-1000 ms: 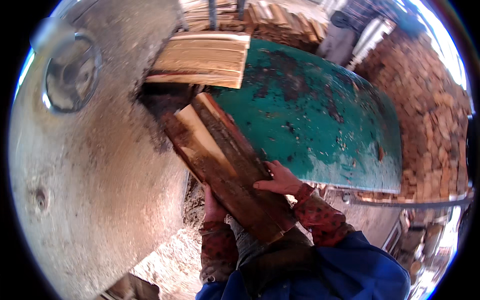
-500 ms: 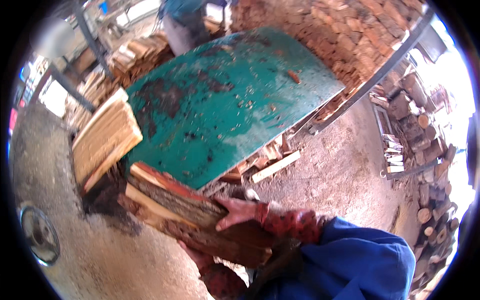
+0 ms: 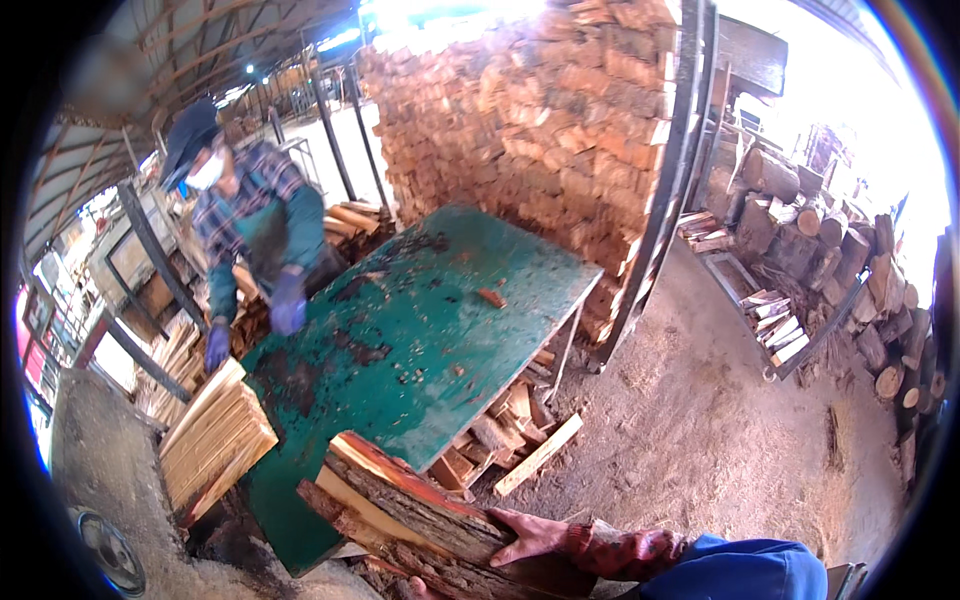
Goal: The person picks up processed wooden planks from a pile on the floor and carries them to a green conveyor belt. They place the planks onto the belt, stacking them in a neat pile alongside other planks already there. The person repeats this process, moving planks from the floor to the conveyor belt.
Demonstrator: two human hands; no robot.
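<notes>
Several rough split firewood pieces [image 3: 415, 500], with bark and pale cut faces, lie together in my two hands at the near edge of the green table. My right hand [image 3: 530, 537], its thumb and fingers spread, grips the pieces from the right side. Only some fingers of my left hand [image 3: 418, 588] show at the lower edge, pressed against the underside of the wood; the rest is out of the picture. The green table [image 3: 430, 340] is strewn with bark crumbs and dark dirt, and a small reddish-brown chip [image 3: 491, 298] lies on it.
Across the table at the left, a person [image 3: 245, 215] in purple gloves reaches toward a stack of split pale wood [image 3: 215, 450]. A tall wall of split firewood [image 3: 520, 150] rises behind the table. A metal post [image 3: 665, 200], loose offcuts [image 3: 505, 430] and piled logs [image 3: 790, 200] stand right.
The view has tilted up, bringing the person across the table and the wood wall into sight. Both hands still hold the firewood, now lower in view; the left hand has mostly left the picture.
</notes>
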